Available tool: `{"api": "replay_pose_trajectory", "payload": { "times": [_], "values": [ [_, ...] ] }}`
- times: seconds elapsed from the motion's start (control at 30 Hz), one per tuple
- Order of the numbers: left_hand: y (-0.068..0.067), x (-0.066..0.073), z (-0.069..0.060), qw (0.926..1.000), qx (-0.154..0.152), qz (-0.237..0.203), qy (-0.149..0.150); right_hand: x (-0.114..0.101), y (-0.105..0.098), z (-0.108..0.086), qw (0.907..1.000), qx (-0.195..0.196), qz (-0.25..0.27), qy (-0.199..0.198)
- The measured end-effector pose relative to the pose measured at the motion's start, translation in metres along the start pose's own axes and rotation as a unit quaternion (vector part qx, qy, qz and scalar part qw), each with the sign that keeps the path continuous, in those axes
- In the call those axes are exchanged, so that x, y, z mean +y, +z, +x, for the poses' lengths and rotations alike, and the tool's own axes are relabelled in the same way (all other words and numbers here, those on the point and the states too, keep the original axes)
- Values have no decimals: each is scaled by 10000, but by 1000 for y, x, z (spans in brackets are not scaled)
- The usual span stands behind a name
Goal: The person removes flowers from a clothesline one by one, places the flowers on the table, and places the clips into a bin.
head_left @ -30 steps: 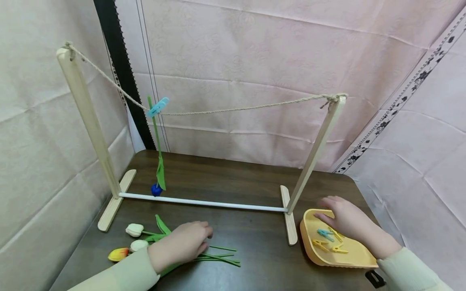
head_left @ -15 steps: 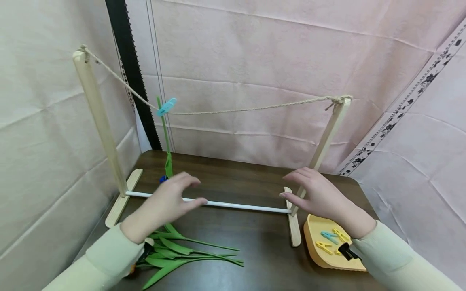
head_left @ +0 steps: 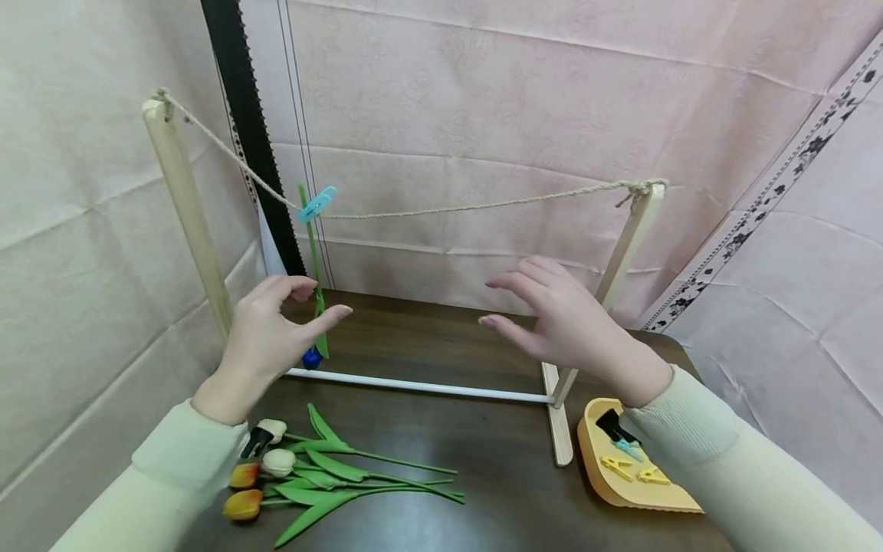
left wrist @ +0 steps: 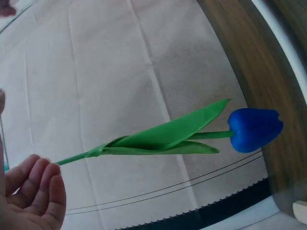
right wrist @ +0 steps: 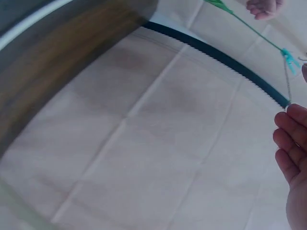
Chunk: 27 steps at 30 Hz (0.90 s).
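A blue artificial tulip (left wrist: 256, 129) hangs head down from the rope (head_left: 483, 206), its stem held there by a light blue clothespin (head_left: 318, 205). In the head view my left hand (head_left: 258, 341) is raised in front of the tulip's stem and leaves, thumb and bent fingers apart with nothing between them. From these views I cannot tell whether it touches the stem. My right hand (head_left: 555, 322) hovers before the right wooden post (head_left: 631, 245), fingers loosely bent, holding nothing. Below my left hand, white and orange tulips (head_left: 278, 462) lie on the table.
A yellow tray (head_left: 592, 460) with blue and yellow clothespins (head_left: 616, 468) stands at the right, partly behind my right sleeve. The rope spans two wooden posts, joined low down by a white bar (head_left: 428, 389). Pink cloth (head_left: 441, 92) hangs behind the brown table (head_left: 483, 452).
My left hand has risen from the lying tulips to the hanging one. My right hand has left the space over the tray and moved up and left. Both remain without anything held.
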<state>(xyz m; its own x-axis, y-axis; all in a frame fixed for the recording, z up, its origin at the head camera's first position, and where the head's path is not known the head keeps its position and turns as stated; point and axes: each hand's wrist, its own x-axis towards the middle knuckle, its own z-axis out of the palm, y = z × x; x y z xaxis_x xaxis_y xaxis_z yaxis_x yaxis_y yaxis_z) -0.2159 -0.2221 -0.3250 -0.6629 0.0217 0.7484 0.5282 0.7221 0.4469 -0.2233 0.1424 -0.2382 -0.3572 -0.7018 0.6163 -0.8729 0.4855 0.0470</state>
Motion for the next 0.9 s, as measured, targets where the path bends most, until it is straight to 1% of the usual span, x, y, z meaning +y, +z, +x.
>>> {"api": "replay_pose_trajectory", "payload": {
  "times": [0.2, 0.27, 0.33, 0.43, 0.53, 0.6, 0.77, 0.9],
  "values": [
    [1, -9, 7, 9979, 335, -159, -523, -8, 6, 41, 9978, 441, 50, -485],
    [0, -11, 9, 9968, 328, -190, -708, -10, 10, 55, 9963, 604, 76, -599],
    [1, -12, 12, 9957, 247, -239, -857, -12, 14, 69, 9951, 743, 95, -652],
    [2, -12, 15, 9944, 153, -311, -995, -16, 20, 87, 9939, 817, 11, -745],
    [4, -12, 17, 9942, 126, -316, -1023, -20, 27, 104, 9936, 765, -178, -811],
    [6, -12, 19, 9949, 104, -287, -958, -23, 32, 115, 9939, 722, -285, -782],
    [9, -11, 22, 9968, 67, -285, -744, -30, 43, 140, 9962, 534, -483, -493],
    [10, -10, 23, 9967, 71, -317, -747, -34, 51, 158, 9971, 269, -679, -214]
  ]
}}
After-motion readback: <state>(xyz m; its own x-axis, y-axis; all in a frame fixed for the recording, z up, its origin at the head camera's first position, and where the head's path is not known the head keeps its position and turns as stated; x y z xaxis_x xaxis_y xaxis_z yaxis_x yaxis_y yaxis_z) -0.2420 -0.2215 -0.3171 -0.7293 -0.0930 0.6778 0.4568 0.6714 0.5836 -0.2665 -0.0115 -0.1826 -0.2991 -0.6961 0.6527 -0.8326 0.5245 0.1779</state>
